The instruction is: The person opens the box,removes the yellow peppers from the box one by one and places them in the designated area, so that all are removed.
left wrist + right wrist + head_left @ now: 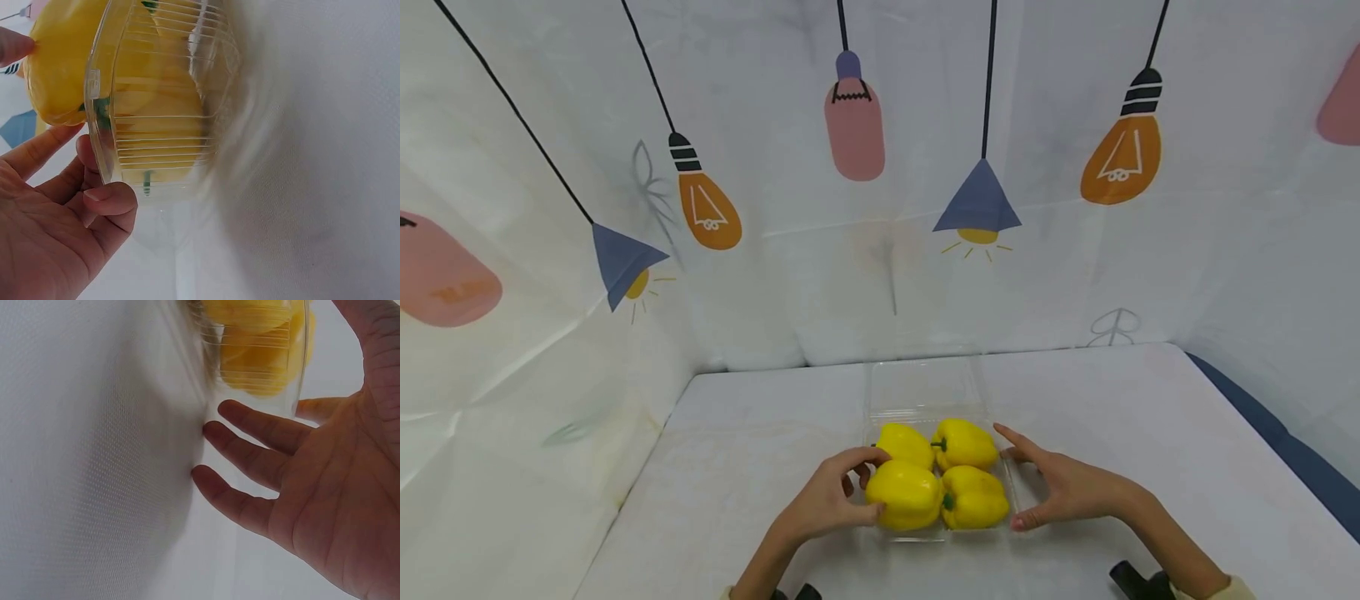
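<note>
Several yellow bell peppers (964, 443) are grouped in a clear plastic clamshell box (917, 538) on the table. My left hand (837, 493) pinches the near-left yellow bell pepper (906, 495) between thumb and index finger. In the left wrist view that pepper (59, 59) stands above the box's rim, and the hand's other fingers are curled at the rim. To the right of the box, my right hand (1067, 486) is spread with nothing in it. Its fingers (250, 459) are extended beside the box wall in the right wrist view.
The box's clear lid (921, 385) lies folded back toward the wall. A white cloth (760, 442) covers the table. Behind and to the left hangs a white sheet (790, 275) printed with lamps. A dark blue surface (1285, 433) shows past the right table edge.
</note>
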A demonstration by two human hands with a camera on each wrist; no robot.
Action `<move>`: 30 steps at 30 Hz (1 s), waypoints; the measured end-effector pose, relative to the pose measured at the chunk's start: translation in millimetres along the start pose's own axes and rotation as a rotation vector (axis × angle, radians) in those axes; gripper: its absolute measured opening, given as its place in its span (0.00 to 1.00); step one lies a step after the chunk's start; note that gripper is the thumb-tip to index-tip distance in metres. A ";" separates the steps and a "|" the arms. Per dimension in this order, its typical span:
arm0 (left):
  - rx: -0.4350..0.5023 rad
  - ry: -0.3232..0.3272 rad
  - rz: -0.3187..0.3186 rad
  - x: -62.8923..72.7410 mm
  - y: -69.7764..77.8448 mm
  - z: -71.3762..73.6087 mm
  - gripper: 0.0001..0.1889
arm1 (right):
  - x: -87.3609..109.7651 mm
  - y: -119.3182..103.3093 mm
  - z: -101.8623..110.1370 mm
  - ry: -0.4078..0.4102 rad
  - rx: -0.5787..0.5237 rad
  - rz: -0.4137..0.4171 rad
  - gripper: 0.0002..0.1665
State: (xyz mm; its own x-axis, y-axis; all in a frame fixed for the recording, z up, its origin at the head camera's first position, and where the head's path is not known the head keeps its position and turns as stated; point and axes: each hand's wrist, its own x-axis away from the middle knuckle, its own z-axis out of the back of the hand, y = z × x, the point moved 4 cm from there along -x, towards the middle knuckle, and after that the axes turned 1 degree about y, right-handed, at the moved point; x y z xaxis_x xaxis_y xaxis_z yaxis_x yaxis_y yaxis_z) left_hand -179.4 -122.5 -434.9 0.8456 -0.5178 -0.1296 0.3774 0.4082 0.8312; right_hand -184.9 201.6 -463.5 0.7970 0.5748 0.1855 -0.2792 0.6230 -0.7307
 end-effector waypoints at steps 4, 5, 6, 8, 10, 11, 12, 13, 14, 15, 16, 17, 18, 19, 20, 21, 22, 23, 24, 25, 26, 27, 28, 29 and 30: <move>0.008 -0.016 0.001 1.7 19.2 4.3 0.25 | -0.5 0.1 0.0 -0.007 -0.007 -0.009 0.66; 0.011 -0.018 0.005 2.4 23.2 5.7 0.25 | -0.6 -0.1 0.0 -0.008 -0.008 -0.011 0.66; 0.015 -0.018 0.006 3.2 25.8 6.9 0.25 | -0.6 -0.4 0.1 -0.010 -0.009 -0.013 0.66; 0.029 -0.015 0.015 4.7 28.5 9.0 0.25 | -0.6 -1.0 0.5 -0.009 -0.008 -0.013 0.66; 0.048 -0.008 0.023 6.0 28.4 10.9 0.25 | -0.3 -1.4 0.8 -0.008 -0.006 -0.012 0.66; 0.056 -0.002 0.022 6.7 27.7 12.0 0.25 | -0.1 -1.4 0.9 -0.007 -0.004 -0.012 0.66; 0.066 0.003 0.019 7.4 26.8 13.1 0.26 | 0.2 -1.5 1.0 -0.006 -0.004 -0.012 0.66; 0.073 0.008 0.015 8.2 26.2 14.4 0.26 | 0.5 -1.4 1.0 -0.004 -0.004 -0.012 0.66; 0.075 0.015 0.011 9.0 25.7 15.8 0.26 | 0.9 -1.4 1.0 -0.003 -0.003 -0.011 0.66; 0.075 0.022 0.002 9.8 25.4 17.1 0.26 | 1.2 -1.4 1.1 -0.002 -0.002 -0.012 0.66; 0.074 0.029 -0.010 10.8 24.8 18.6 0.26 | 1.6 -1.7 1.1 -0.001 -0.004 -0.011 0.66; 0.068 0.038 -0.021 11.3 22.2 19.6 0.26 | 1.8 -1.9 1.1 0.000 -0.005 -0.011 0.66; 0.064 0.048 -0.030 11.9 18.1 20.5 0.27 | 2.1 -2.2 1.2 0.001 -0.005 -0.010 0.66; 0.056 0.060 -0.037 12.3 13.4 21.4 0.27 | 2.3 -2.3 1.1 0.001 -0.006 -0.010 0.66; 0.047 0.071 -0.038 12.6 8.6 22.5 0.27 | 2.4 -2.6 1.1 0.000 -0.008 -0.009 0.66; 0.038 0.082 -0.047 13.0 3.9 23.6 0.27 | 2.5 -2.6 0.9 -0.001 -0.010 -0.010 0.66; 0.031 0.094 -0.055 13.4 -0.9 24.8 0.28 | 2.5 -2.5 0.7 -0.002 -0.012 -0.010 0.66; 0.022 0.106 -0.062 13.6 -5.4 26.1 0.28 | 2.5 -2.2 0.5 -0.003 -0.012 -0.010 0.66; 0.016 0.118 -0.067 14.1 -7.8 28.2 0.28 | 2.4 -1.9 0.3 -0.003 -0.011 -0.012 0.66; 0.009 0.129 -0.072 14.6 -8.6 30.4 0.28 | 2.2 -1.5 0.1 -0.004 -0.012 -0.013 0.66; 0.002 0.140 -0.077 15.2 -8.7 32.5 0.28 | 2.1 -1.2 0.0 -0.004 -0.010 -0.014 0.66; -0.006 0.149 -0.086 15.8 -9.1 34.6 0.28 | 2.0 -0.9 0.0 -0.004 -0.009 -0.015 0.66; -0.014 0.160 -0.091 16.5 -9.4 36.8 0.29 | 2.0 -0.7 0.0 -0.003 -0.008 -0.015 0.66; -0.023 0.170 -0.085 17.0 -10.1 39.0 0.29 | 2.0 -0.5 0.1 -0.002 -0.005 -0.016 0.66; -0.031 0.181 -0.078 17.6 -10.9 41.0 0.29 | 2.0 -0.4 0.2 -0.001 -0.004 -0.015 0.66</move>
State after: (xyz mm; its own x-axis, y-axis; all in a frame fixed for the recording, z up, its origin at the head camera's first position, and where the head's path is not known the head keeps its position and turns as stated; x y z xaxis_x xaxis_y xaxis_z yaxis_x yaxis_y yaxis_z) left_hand -184.1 -166.9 -424.0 0.8663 -0.4065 -0.2904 0.4537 0.3969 0.7979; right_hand -183.3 202.5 -462.7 0.8005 0.5661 0.1970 -0.2652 0.6292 -0.7306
